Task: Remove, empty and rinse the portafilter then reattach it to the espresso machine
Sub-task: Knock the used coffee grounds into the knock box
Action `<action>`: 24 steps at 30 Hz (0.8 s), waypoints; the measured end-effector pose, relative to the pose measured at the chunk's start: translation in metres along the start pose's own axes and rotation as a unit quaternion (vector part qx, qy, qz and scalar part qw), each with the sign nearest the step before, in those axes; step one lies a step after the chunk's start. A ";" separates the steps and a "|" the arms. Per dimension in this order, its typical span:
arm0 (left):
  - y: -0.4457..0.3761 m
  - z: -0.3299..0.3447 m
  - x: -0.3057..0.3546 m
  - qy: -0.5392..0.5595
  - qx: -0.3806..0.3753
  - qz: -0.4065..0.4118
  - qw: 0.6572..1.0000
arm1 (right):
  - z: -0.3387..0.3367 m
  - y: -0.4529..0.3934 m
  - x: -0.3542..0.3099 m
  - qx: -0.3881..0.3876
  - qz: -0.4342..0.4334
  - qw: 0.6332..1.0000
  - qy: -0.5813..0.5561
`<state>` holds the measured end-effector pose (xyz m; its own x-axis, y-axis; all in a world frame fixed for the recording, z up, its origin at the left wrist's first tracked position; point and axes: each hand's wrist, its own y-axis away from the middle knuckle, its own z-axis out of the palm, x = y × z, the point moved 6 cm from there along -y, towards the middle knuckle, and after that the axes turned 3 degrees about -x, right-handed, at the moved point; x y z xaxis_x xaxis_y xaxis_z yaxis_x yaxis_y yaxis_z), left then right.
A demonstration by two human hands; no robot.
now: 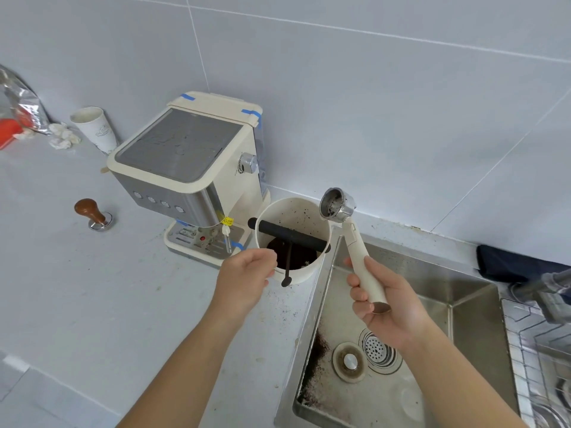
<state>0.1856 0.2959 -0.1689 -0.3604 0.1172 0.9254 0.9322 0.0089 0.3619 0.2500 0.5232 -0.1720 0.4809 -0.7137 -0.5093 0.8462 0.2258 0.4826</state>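
My right hand (384, 307) grips the cream handle of the portafilter (355, 239), whose steel basket is raised beside the far right rim of the knock box (304, 274), its open face tilted toward me with a few grounds inside. The cream knock box has a black bar across it and dark coffee grounds at the bottom. My left hand (244, 281) holds the near left rim of the knock box. The cream and steel espresso machine (185, 168) stands on the counter just left of the knock box.
A steel sink (463, 291) with scattered grounds, a drain and a loose plug lies under my right hand. A wood-handled tamper (92, 213), a paper cup (94, 128), crumpled tissue and a foil bag sit at left. A wire rack is at far right.
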 end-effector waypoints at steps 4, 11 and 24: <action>0.019 0.022 0.019 0.006 -0.065 0.025 0.998 | -0.006 0.018 0.002 -0.030 -0.020 0.999 -0.005; 0.048 0.082 0.033 0.084 -0.165 -0.006 0.983 | -0.009 0.062 0.006 -0.069 -0.043 0.996 -0.046; 0.093 0.202 0.038 0.105 -0.332 -0.059 0.935 | -0.042 0.120 0.011 -0.062 -0.091 0.985 -0.132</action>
<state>0.2654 0.5022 -0.1228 -0.5241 -0.0441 0.8505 0.6833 -0.6178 0.3891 0.3665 0.5704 -0.1493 0.2565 -0.8933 -0.3692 0.9421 0.1457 0.3021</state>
